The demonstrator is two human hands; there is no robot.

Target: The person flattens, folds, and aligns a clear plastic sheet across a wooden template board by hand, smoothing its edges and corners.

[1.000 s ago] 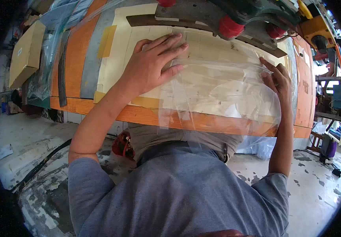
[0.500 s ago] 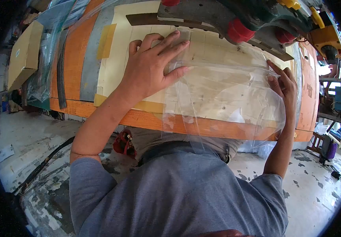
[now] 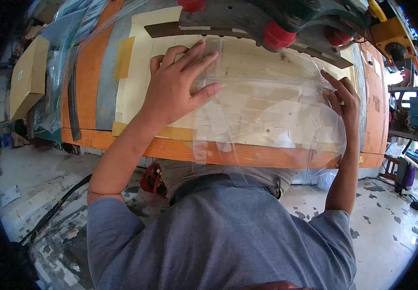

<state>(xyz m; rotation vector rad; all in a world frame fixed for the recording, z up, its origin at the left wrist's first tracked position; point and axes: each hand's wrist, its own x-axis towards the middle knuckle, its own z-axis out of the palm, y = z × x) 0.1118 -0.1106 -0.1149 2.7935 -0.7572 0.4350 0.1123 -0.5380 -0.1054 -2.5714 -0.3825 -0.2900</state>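
A thin sheet of clear plastic film [image 3: 286,113] lies over the pale board on the bench, its near side hanging past the front edge. My left hand [image 3: 177,87] rests on the film's left part, fingers spread and palm down, with the fingertips close to a dark metal bar [image 3: 247,38]. At the film's right edge, my right hand [image 3: 345,99] has bent fingers, the index reaching forward. The film appears pinched between its thumb and fingers, partly hidden by folds and glare.
Above the bar stands a dark green machine [image 3: 325,17] with red round knobs [image 3: 279,36]. The bench has an orange wooden front edge [image 3: 165,151]. A cardboard box [image 3: 29,77] stands at the left. Yellow tape [image 3: 124,58] sticks to the pale board [image 3: 139,84].
The view has shifted slightly, so the bench and machine sit a little further left. My left hand keeps its spread pose on the film. The fingers of my right hand have shifted slightly at its edge.
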